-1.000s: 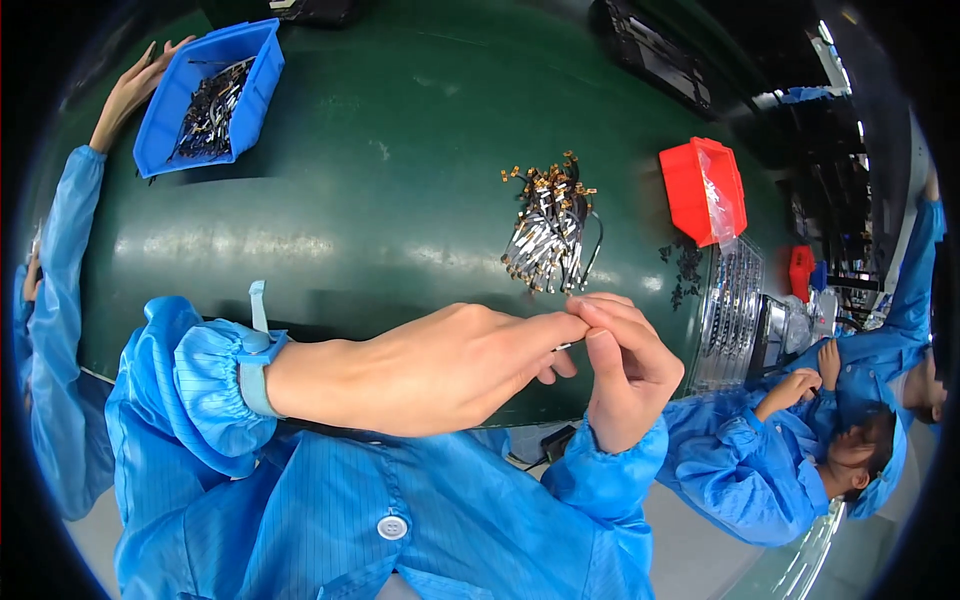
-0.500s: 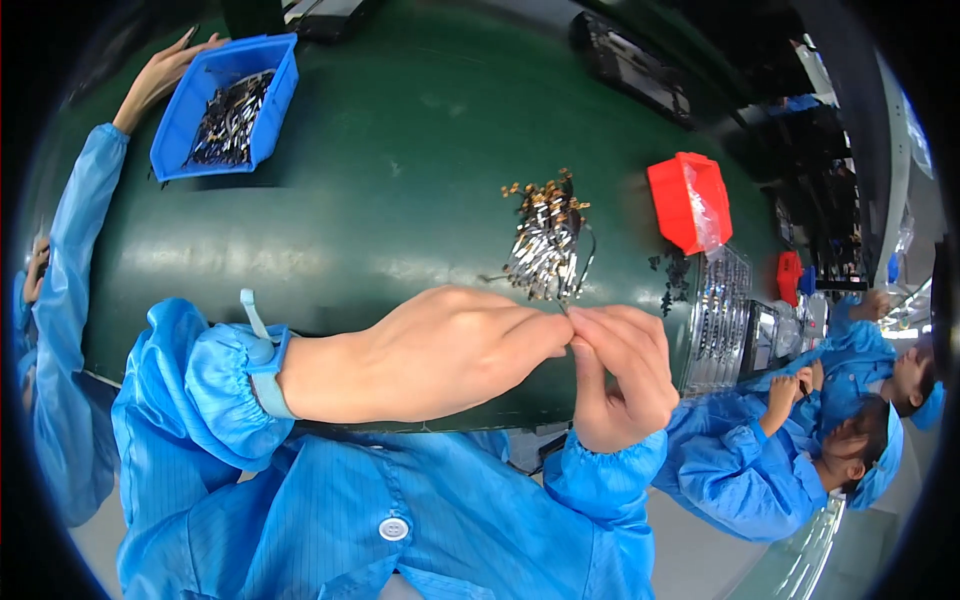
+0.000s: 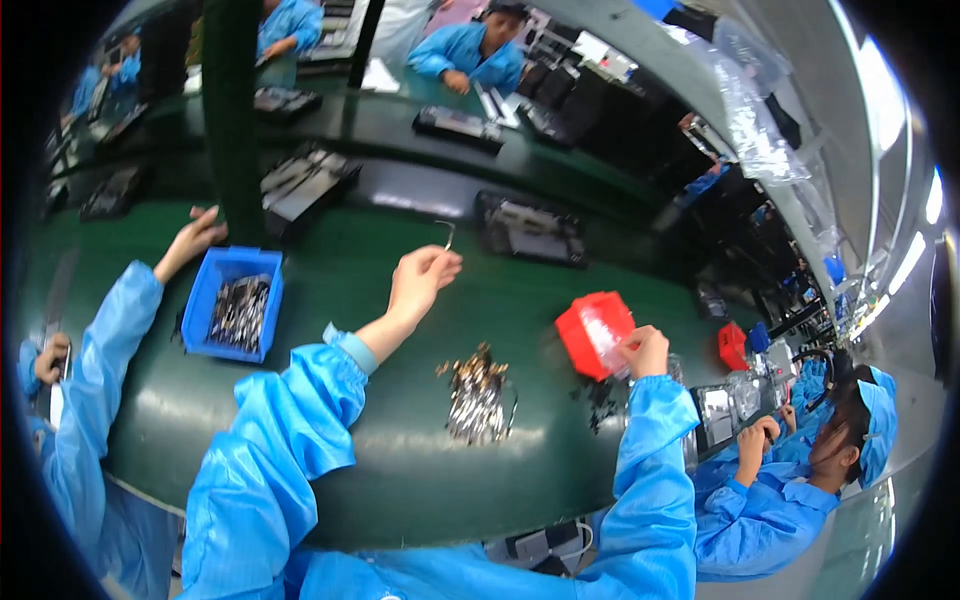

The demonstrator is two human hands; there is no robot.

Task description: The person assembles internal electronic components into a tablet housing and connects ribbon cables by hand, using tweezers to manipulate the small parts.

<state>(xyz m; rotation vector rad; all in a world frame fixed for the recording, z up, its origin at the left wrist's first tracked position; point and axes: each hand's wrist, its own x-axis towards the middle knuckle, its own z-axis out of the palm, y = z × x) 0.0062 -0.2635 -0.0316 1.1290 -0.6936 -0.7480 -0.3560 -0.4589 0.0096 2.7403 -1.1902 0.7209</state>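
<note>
The head view, read as a clock face about its middle, has the left hand [image 3: 418, 287] toward ten o'clock, its grip pinched on one end of a thin hooked cable [image 3: 452, 235] that points up toward eleven. The right hand [image 3: 646, 352] is between three and four, its fingers bent at the near edge of the red bin [image 3: 584, 340]; I cannot tell whether that grip is closed on anything. The step in hand looks like handling a single cable on the left while the right hand works at the bin; by my judgement, the next move calls for a light, steady pinch, with both sleeves clear of the loose parts.

On the dark green tabletop [image 3: 330, 440], a blue bin [image 3: 240, 262] full of similar cables sits at nine o'clock, beside a co-worker's hand [image 3: 198, 240]. A heap of cables [image 3: 478, 400] with coppery ends lies at six, a dark flat unit [image 3: 530, 232] at one, and small black bits [image 3: 600, 405] at four, just below the red bin. Beyond, another blue-clad person [image 3: 490, 58] leans over a bench at twelve, and a capped co-worker [image 3: 775, 500] sits at four.
</note>
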